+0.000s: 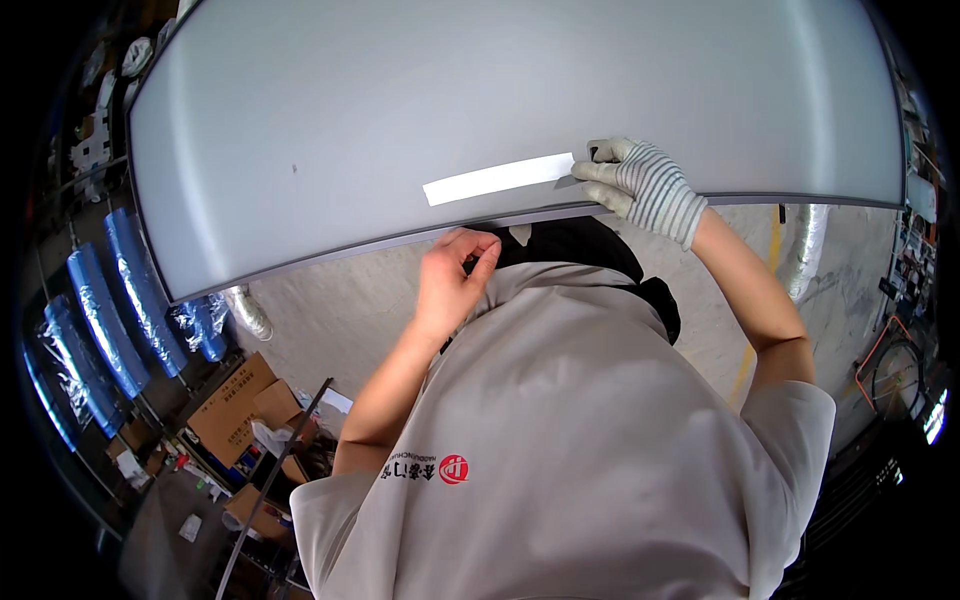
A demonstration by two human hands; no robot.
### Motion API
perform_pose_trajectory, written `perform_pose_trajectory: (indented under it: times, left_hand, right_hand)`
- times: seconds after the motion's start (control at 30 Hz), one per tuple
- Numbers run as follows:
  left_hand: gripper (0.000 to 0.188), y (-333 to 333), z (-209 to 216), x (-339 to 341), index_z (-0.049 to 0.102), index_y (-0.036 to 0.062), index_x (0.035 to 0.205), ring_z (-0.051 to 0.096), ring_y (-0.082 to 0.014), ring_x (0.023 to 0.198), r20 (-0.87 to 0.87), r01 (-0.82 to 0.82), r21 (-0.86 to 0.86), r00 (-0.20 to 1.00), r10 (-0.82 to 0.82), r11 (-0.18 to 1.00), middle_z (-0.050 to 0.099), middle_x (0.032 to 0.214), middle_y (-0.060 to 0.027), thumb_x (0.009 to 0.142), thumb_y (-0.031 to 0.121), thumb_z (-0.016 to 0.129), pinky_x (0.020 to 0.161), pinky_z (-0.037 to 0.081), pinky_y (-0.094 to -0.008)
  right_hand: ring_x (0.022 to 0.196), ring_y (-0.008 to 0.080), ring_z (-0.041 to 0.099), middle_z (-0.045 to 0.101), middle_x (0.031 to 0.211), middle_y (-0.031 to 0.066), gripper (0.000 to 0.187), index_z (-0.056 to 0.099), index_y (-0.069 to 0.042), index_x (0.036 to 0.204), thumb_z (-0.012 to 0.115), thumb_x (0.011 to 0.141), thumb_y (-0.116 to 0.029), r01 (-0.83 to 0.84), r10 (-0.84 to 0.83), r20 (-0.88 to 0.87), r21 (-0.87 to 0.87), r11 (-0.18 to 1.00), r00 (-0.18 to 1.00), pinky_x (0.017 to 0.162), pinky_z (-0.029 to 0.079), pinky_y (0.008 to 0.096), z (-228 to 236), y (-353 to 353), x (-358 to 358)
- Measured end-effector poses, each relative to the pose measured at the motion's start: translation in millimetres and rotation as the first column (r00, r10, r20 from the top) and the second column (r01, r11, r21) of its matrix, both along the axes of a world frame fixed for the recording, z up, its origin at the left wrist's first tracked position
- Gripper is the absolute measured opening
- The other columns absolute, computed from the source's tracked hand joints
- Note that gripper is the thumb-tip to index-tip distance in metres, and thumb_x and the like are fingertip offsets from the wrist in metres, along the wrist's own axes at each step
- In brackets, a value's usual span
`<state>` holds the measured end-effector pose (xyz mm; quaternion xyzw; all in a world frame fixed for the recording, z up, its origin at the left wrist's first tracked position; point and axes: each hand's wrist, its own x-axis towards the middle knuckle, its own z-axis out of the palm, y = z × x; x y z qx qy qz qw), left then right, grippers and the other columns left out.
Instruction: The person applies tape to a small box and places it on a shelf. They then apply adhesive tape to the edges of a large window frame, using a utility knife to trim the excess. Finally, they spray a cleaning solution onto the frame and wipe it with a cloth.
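Grey shirt (600,420) | right hand (645,188) (gloved): fingers bent, touching white strip (498,180)

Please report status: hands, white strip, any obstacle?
Left hand bare, beside grey panel. Right hand gloved, at right end of white strip. Strip lies on panel. Dark object by right hand, unidentified.

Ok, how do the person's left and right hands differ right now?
The right hand wears a pale striped glove, while the left hand is bare. The right hand reaches over the near edge of the large grey panel onto its face; the left hand sits lower in the picture, by that edge. Both are bent at the fingers and close to the panel's near side.
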<state>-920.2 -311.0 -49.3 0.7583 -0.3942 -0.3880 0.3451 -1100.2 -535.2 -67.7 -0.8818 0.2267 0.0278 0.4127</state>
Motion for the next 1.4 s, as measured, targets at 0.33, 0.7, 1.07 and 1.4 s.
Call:
perform_pose_trajectory:
  times: [0.33,0.7,1.07,1.4]
  left_hand:
    - [0.008,17,-11,-21,0.064,-0.0004,0.087,0.058,-0.0173,0.068,-0.106,-0.17,0.0,0.98,0.169,0.985,0.063,0.081,-0.0091,0.084,0.006,0.062,0.063,0.048,-0.0271]
    - [0.009,16,-15,-15,0.065,-0.0003,0.089,0.058,-0.0171,0.067,-0.098,-0.171,-0.006,0.981,0.169,0.985,0.063,0.08,-0.0088,0.084,0.007,0.061,0.063,0.048,-0.027]
    - [0.009,17,-18,-15,0.065,0.0001,0.089,0.058,-0.0172,0.067,-0.079,-0.176,-0.001,0.981,0.176,0.984,0.063,0.079,-0.009,0.084,0.007,0.061,0.062,0.048,-0.0274]
    - [0.008,17,-19,-17,0.065,0.0022,0.087,0.058,-0.0181,0.067,-0.065,-0.197,-0.018,0.979,0.195,0.98,0.063,0.077,-0.0081,0.084,0.009,0.062,0.06,0.047,-0.0277]
  right_hand:
    - [0.084,0.0257,0.061,0.066,0.082,0.0021,0.017,0.07,-0.019,0.088,0.072,0.071,-0.02,-0.066,0.108,0.145,-0.268,0.961,0.984,0.08,0.047,0.0375,-29,12,4]
    - [0.078,0.0245,0.058,0.061,0.073,0.0037,0.014,0.069,-0.016,0.09,0.065,0.077,-0.021,-0.279,0.36,0.124,-0.421,0.863,0.925,0.085,0.045,0.0386,-27,7,18]
    - [0.079,0.0292,0.06,0.062,0.08,0.0091,0.017,0.065,-0.011,0.091,0.057,0.085,-0.024,-0.183,0.182,-0.021,-0.168,0.969,0.983,0.078,0.048,0.0394,-6,3,30]
    - [0.082,0.0254,0.063,0.064,0.096,0.0078,0.027,0.066,-0.02,0.108,0.063,0.082,-0.016,-0.227,0.207,-0.147,-0.134,0.965,0.967,0.074,0.052,0.031,-13,12,21]
